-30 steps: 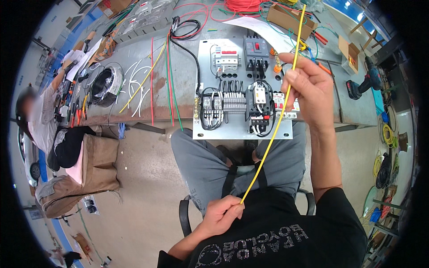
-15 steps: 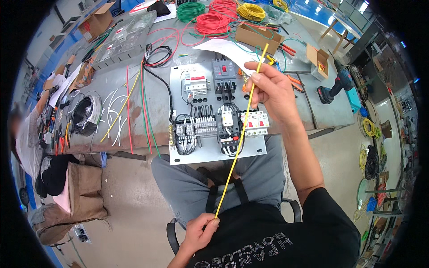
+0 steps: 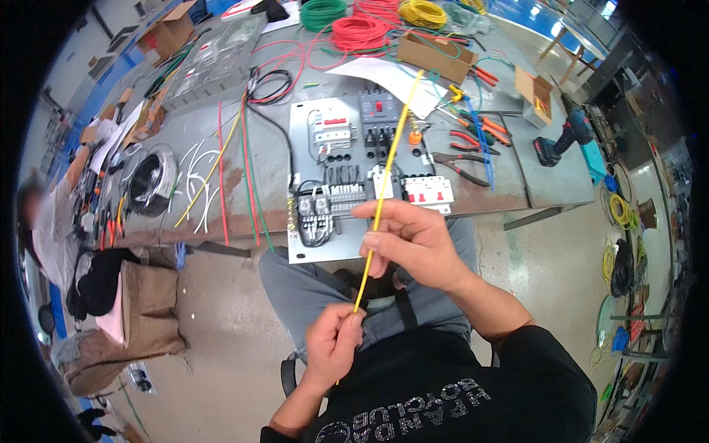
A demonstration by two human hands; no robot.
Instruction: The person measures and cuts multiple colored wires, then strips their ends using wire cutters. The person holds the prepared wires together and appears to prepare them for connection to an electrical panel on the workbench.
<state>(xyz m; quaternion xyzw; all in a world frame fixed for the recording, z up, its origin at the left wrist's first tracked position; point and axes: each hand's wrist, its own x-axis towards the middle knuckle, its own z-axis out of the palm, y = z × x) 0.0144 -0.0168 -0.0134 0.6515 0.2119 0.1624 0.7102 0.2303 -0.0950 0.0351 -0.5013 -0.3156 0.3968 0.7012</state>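
The left hand (image 3: 334,341) sits low, near 6 o'clock in the view, its fingers (image 3: 348,319) pinched shut on the lower end of a yellow wire (image 3: 389,162). The right hand (image 3: 413,244) is above it, toward 1 o'clock from the left, with thumb and fingers closed around the same wire partway along its length. From the right hand the wire runs up toward 12 o'clock, nearly straight, crossing in front of a grey mounting panel (image 3: 299,129) fitted with breakers and terminal blocks, which lies on the bench (image 3: 532,184) just beyond the person's knees. At 12 o'clock on the bench lie coils of green, red and yellow wire (image 3: 362,29). Cut lengths of red, green, yellow and white wire (image 3: 221,170) lie at 10 o'clock from the panel. Red-handled pliers (image 3: 465,139) lie at 3 o'clock from the panel, and a cordless drill (image 3: 561,140) rests farther out the same way. Another person (image 3: 48,221) sits at 9 o'clock, at the bench's far left end.
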